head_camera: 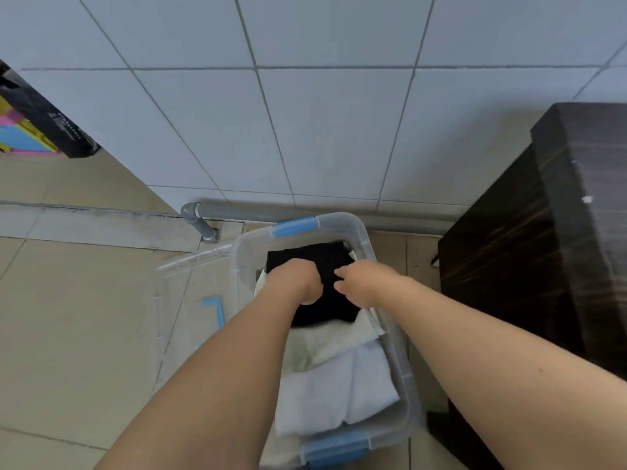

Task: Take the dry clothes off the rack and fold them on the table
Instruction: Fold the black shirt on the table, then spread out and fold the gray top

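Black folded garment is being pressed down at the far end of a clear plastic bin on the floor. Left hand is being held curled on it, grip unclear. Right hand is being laid on it, fingers loosely extended. White folded clothes are lying nearer in the bin.

The clear plastic bin stands open at the top, so access to its inside is from above only. To the right of the bin, a dark wooden cabinet stands close, leaving a narrow strip of floor between. Behind the bin, a grey pipe runs along the foot of the tiled wall. To the left of the bin, its lid lies flat on the floor; beyond the lid the floor is open.
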`<act>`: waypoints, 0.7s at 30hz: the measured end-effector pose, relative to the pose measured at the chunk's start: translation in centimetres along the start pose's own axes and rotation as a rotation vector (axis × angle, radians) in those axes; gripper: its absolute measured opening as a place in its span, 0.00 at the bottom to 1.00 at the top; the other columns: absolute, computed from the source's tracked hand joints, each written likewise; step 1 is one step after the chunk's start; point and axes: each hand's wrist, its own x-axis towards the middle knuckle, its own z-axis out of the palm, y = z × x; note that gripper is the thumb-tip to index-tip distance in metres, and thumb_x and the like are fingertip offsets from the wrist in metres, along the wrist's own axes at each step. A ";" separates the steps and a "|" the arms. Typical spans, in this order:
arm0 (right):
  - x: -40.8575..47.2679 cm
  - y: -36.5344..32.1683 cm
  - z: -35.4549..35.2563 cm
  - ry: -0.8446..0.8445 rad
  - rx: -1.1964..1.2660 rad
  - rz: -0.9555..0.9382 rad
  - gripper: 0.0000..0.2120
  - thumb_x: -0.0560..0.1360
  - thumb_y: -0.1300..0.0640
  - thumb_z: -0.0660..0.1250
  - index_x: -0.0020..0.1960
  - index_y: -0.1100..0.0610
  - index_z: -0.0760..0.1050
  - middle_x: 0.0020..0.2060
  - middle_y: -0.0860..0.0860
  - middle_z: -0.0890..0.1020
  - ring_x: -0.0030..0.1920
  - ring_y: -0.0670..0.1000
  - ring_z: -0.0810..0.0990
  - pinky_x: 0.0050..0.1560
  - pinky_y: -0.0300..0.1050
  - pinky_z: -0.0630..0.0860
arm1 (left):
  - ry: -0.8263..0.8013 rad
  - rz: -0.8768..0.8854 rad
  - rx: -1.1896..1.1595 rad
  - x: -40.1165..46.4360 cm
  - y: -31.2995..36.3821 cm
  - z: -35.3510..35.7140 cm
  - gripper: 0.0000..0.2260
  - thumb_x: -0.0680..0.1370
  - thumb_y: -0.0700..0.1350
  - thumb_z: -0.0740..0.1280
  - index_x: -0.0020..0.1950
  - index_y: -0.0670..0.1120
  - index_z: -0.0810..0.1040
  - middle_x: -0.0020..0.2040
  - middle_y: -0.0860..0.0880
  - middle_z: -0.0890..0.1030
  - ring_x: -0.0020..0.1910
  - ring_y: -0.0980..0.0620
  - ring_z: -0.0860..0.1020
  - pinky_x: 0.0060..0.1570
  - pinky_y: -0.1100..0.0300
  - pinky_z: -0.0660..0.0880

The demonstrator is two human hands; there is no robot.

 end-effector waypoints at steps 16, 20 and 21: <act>-44.4 13.2 -20.7 0.351 0.269 0.259 0.20 0.80 0.48 0.56 0.62 0.59 0.76 0.56 0.56 0.81 0.57 0.56 0.77 0.58 0.48 0.73 | 0.181 0.636 0.086 -34.7 25.0 -32.4 0.22 0.81 0.52 0.61 0.72 0.43 0.69 0.69 0.45 0.74 0.68 0.46 0.70 0.64 0.57 0.67; -59.6 16.6 -21.4 0.536 0.360 0.477 0.22 0.80 0.47 0.58 0.70 0.57 0.70 0.67 0.53 0.74 0.66 0.54 0.71 0.64 0.46 0.67 | 0.222 0.875 0.107 -45.4 33.6 -37.4 0.22 0.81 0.52 0.61 0.73 0.46 0.67 0.71 0.48 0.71 0.69 0.49 0.70 0.67 0.57 0.66; -63.4 17.2 -21.2 0.602 0.398 0.544 0.23 0.80 0.47 0.58 0.72 0.55 0.67 0.69 0.52 0.72 0.69 0.53 0.69 0.64 0.45 0.66 | 0.238 0.935 0.104 -48.1 35.9 -38.3 0.22 0.80 0.51 0.61 0.73 0.46 0.68 0.71 0.48 0.72 0.68 0.49 0.71 0.66 0.56 0.67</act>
